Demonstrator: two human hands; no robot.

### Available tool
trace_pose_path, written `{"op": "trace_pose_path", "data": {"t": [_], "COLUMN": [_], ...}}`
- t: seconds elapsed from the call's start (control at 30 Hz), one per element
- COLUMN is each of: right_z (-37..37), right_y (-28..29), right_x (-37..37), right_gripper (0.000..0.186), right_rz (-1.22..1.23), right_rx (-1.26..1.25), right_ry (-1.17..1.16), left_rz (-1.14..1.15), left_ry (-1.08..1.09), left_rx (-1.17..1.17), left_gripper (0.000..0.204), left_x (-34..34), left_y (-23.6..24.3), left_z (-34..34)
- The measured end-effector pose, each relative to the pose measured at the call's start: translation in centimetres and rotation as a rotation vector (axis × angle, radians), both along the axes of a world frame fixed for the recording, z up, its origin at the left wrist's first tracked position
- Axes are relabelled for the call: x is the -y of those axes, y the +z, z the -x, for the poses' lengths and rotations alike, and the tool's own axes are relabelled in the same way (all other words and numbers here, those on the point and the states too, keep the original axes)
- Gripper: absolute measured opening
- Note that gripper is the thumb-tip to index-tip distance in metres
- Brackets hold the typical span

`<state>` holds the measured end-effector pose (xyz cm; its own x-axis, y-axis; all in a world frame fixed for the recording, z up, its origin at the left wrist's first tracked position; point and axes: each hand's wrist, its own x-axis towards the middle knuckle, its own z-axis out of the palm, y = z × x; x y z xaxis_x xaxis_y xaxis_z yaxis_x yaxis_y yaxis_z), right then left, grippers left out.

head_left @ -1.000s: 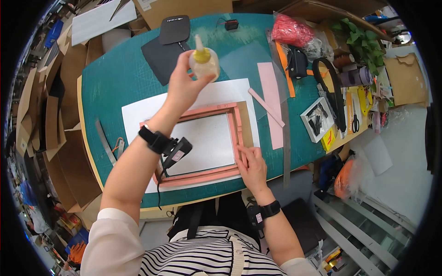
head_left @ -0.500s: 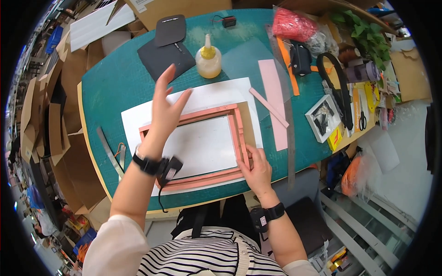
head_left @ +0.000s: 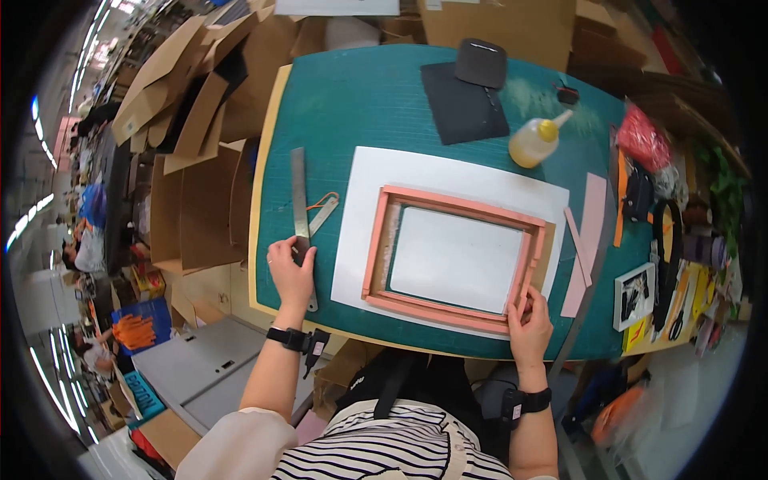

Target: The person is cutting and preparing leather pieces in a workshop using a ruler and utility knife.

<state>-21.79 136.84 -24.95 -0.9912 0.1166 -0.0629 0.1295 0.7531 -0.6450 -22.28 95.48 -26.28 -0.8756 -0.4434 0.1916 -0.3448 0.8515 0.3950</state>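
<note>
My left hand (head_left: 290,272) is on a short metal ruler (head_left: 299,188) at the left of the green cutting mat, thumb and fingers closed about it. Beside the ruler lies a small flat metal tool with an orange loop (head_left: 323,216). A pink-edged rectangular frame (head_left: 460,206) lies on a white sheet (head_left: 352,248), with a white panel (head_left: 456,260) showing inside it. At the frame's lower right corner, my right hand (head_left: 530,330) pinches the pink edge between thumb and fingers.
A squeeze bottle of yellowish liquid (head_left: 534,144) stands behind the sheet, near dark flat pieces (head_left: 464,108). Pink strips (head_left: 586,240) and a long metal ruler (head_left: 572,342) lie right, beside a white box of small parts (head_left: 634,298). Open cardboard boxes (head_left: 204,208) crowd the left.
My left hand has come down from above the frame to the short ruler. My right hand has moved toward the frame's lower corner. The whole view has swung left.
</note>
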Motion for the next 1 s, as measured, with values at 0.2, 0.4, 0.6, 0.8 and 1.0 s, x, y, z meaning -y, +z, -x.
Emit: {"op": "trace_pose_path", "data": {"t": [0.2, 0.4, 0.6, 0.8, 1.0], "right_z": [-1.4, -5.3, -7.1, -6.8, -5.4], "right_y": [1.4, 1.6, 1.3, 0.7, 0.1], "right_x": [0.5, -0.3, -1.4, -0.8, 3.5], "right_gripper": [0.036, 0.036, 0.037, 0.037, 0.036], "right_rz": [0.105, 0.141, 0.137, 0.135, 0.122], "right_rx": [0.032, 0.122, 0.146, 0.090, 0.068], "right_ry": [-0.008, -0.008, 0.060, 0.100, 0.128], "left_rz": [-0.033, -0.119, -0.022, -0.033, -0.098], "left_ry": [0.059, 0.183, 0.192, 0.037, -0.095], "left_rx": [0.138, 0.319, 0.400, 0.319, 0.290], "left_gripper": [0.032, 0.041, 0.028, 0.026, 0.012], "left_x": [0.2, 1.5, 0.7, 0.7, 5.5], "left_y": [0.9, 0.0, -0.2, -0.6, -0.2], "left_z": [1.3, 3.0, 4.3, 3.6, 3.4]}}
